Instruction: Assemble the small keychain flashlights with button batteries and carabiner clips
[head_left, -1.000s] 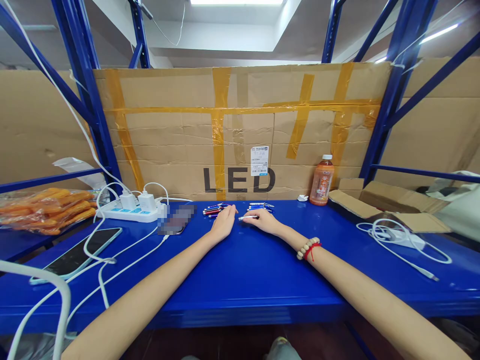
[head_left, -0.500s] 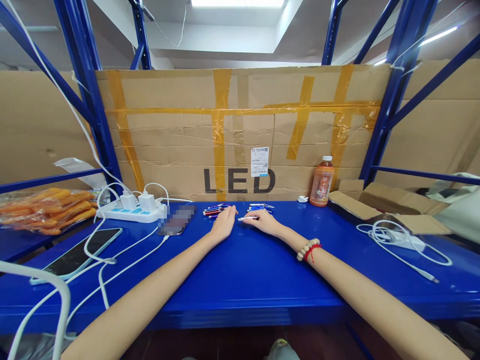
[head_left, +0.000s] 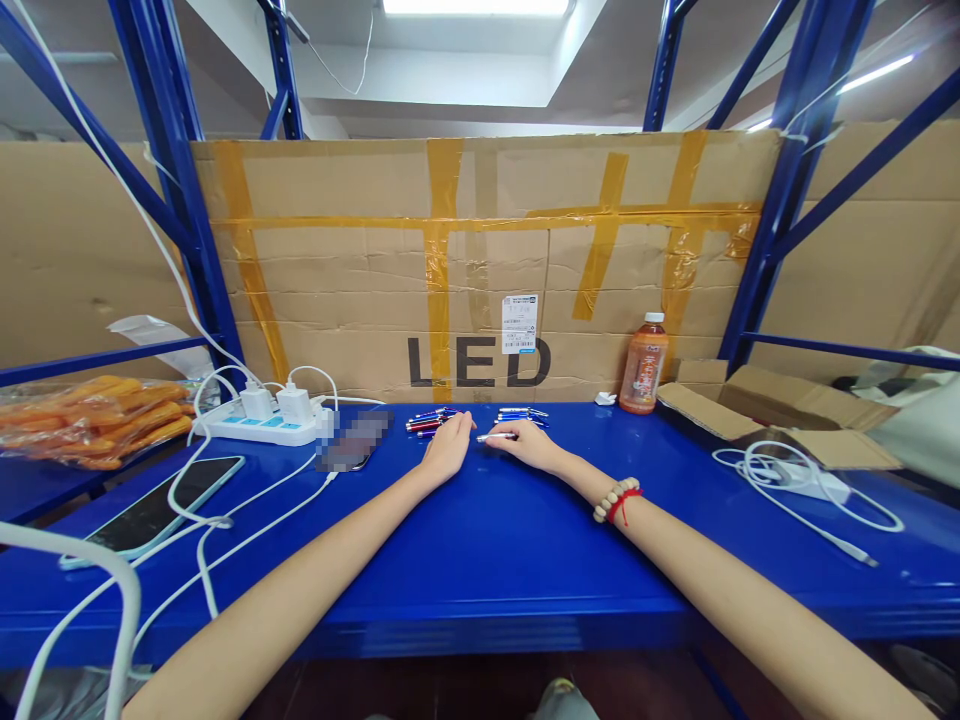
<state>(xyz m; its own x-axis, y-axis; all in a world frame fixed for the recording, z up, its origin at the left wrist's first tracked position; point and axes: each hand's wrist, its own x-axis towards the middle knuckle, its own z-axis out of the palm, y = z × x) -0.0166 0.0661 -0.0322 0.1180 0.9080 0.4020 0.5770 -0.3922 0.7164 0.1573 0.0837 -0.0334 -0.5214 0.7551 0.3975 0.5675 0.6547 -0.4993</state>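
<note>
My left hand [head_left: 448, 447] rests on the blue tabletop with its fingers stretched forward and nothing visible in it. Just beyond it on the left lies a small pile of red and blue pens [head_left: 425, 424], partly covered by the fingers. My right hand [head_left: 531, 445], a beaded bracelet on its wrist, pinches a slim pen [head_left: 491, 437] with a silvery-white end pointing left toward my left hand. Behind the right hand is a second group of blue and white pens [head_left: 523, 412]. The two hands are a short gap apart.
A white power strip [head_left: 259, 430] with chargers and cables, a phone [head_left: 154, 510] and a dark, partly blurred device [head_left: 364, 440] are on the left. At the right stand an orange drink bottle [head_left: 643, 365], an open cardboard box [head_left: 795, 395] and a coiled white cable [head_left: 806, 478].
</note>
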